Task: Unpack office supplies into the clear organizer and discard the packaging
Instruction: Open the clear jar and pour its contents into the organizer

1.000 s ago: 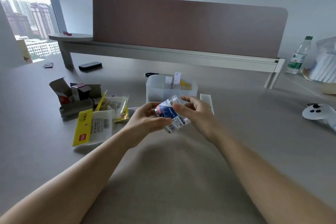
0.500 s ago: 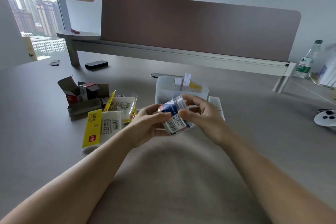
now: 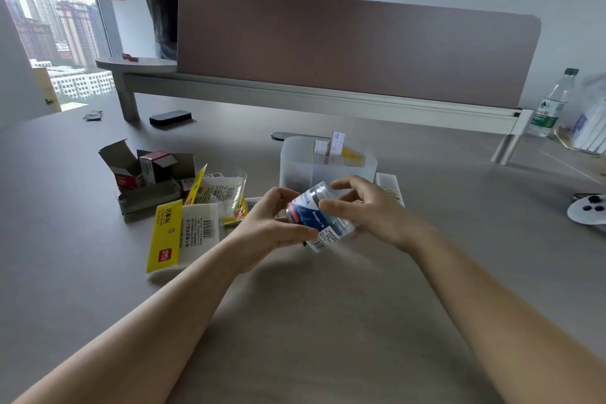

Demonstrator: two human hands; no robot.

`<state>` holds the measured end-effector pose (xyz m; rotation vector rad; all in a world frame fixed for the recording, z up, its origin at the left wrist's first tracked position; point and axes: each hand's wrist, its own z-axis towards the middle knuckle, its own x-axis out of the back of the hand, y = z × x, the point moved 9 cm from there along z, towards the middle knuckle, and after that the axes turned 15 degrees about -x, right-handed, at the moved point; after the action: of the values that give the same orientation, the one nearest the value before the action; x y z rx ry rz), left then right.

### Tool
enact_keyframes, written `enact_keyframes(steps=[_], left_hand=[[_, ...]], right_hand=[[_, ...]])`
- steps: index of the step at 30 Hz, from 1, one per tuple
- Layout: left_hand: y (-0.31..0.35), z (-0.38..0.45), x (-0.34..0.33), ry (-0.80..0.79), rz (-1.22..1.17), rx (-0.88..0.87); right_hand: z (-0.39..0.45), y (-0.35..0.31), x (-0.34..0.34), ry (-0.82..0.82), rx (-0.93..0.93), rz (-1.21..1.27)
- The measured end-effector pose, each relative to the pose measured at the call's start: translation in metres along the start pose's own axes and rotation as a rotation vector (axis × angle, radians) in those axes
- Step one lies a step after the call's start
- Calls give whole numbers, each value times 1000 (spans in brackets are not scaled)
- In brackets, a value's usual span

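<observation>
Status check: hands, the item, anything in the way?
Both hands, left and right, grip the small clear jar, tilted, above the table. Organizer just behind. Empty wrappers lie left, not blocking.

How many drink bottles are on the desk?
1. A clear water bottle with a green cap and label stands at the far right, beside the divider's end. More may be hidden behind the divider or the bag beside it.

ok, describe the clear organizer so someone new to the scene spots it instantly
Start at the long brown desk divider across the back of the grey table. In front of its middle, just beyond the two hands, stands the clear organizer. It is the only frosted, see-through tub there, with white paper slips poking above its rim; the torn boxes and yellow-topped bags to its left are opaque packaging.
</observation>
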<state>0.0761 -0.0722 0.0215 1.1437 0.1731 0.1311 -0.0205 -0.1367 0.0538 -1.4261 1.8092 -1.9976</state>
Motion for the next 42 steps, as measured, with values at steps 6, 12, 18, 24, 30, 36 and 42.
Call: enact_keyframes(steps=[6, 12, 18, 24, 30, 36, 42], left_hand=[[6, 2, -3, -79, 159, -69], [4, 3, 0, -56, 99, -71], [0, 3, 6, -23, 69, -40], [-6, 3, 10, 44, 1, -9], [-9, 0, 12, 71, -33, -5], [-4, -3, 10, 91, -55, -12], [-2, 0, 4, 81, -163, 69]], right_hand=[[-4, 1, -5, -87, 79, 66], [-3, 5, -4, -72, 87, 60], [-3, 7, 12, 20, 114, 108], [-11, 45, 25, 69, 22, -47], [-19, 70, 29, 186, -35, -258], [-27, 66, 22, 177, 9, -421], [-23, 37, 40, 198, 68, 4]])
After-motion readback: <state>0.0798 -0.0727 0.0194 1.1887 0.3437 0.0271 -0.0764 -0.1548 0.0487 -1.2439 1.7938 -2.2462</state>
